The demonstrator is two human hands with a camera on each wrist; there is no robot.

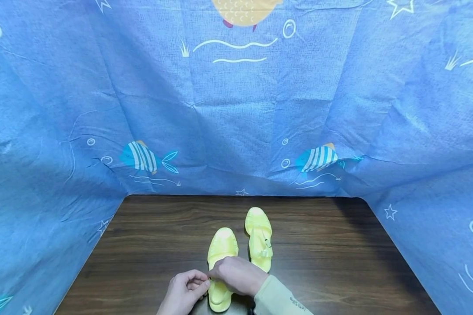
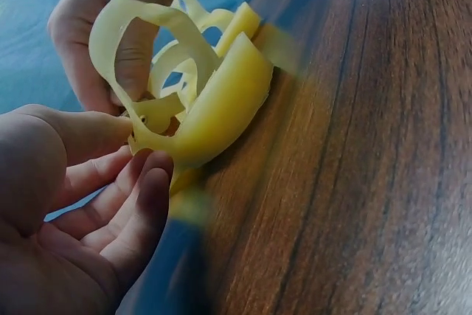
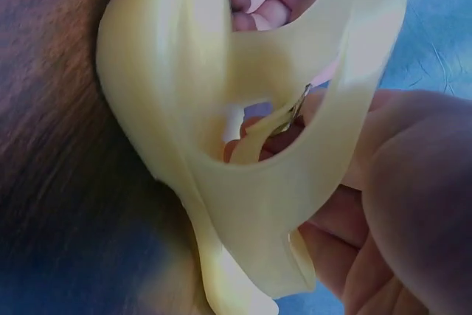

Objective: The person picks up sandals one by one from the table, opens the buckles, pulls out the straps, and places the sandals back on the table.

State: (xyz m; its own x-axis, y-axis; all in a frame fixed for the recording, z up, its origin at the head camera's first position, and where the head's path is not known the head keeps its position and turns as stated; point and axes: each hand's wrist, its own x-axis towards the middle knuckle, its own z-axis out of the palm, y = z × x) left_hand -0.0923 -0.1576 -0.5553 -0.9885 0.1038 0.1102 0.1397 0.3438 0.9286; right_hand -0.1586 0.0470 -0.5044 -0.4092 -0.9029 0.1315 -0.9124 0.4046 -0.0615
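R hand (image 1: pixel 240 274) and L hand (image 1: pixel 181 291): fingers pinching strap (image 3: pixel 254 144) of near yellow sandal (image 1: pixel 223 245), approx. midway betw. counter's (image 1: pixel 161 236) side edges (2nd sandal (image 1: pixel 257 218) sits nearer far edge). Keep strap flat w/ L, work buckle (image 3: pixel 296 112) w/ R; avoid twisting.

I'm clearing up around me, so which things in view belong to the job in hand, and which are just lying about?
Job in hand:
nearer yellow sandal, held by left hand and right hand
metal buckle on it

Just there, seemingly:
farther yellow sandal, unheld, perhaps its mate
wooden table
blue fish-print cloth
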